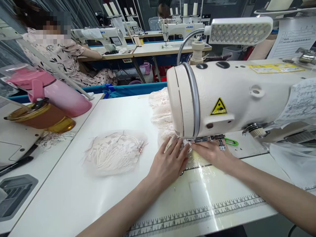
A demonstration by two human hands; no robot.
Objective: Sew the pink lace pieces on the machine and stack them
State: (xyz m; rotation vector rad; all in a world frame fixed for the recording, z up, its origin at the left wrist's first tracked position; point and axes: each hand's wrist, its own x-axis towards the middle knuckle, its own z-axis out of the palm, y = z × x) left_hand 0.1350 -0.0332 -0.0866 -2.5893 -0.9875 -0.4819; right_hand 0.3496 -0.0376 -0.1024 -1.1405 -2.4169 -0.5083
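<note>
My left hand (170, 158) presses its fingers onto pale ruffled fabric (161, 112), gripping its near edge just left of the needle area of a sewing machine (229, 92). Close by on the right, my right hand (214, 153) is closed, its fingers together at the same fabric edge beside the presser foot. The machine head partly hides those fingertips and the needle. The fabric runs back along the left side of the head. Flat on the table to the left lies a sheer pale piece (113, 153) with lace strips and loose threads.
Green-handled snips (231, 142) lie behind my right hand. A printed ruler (197, 214) runs along the front edge. At left stand a pink bottle (61, 95) and an amber cup (41, 117). An LED lamp (242, 31) hangs above. Another person (56, 56) sits beyond.
</note>
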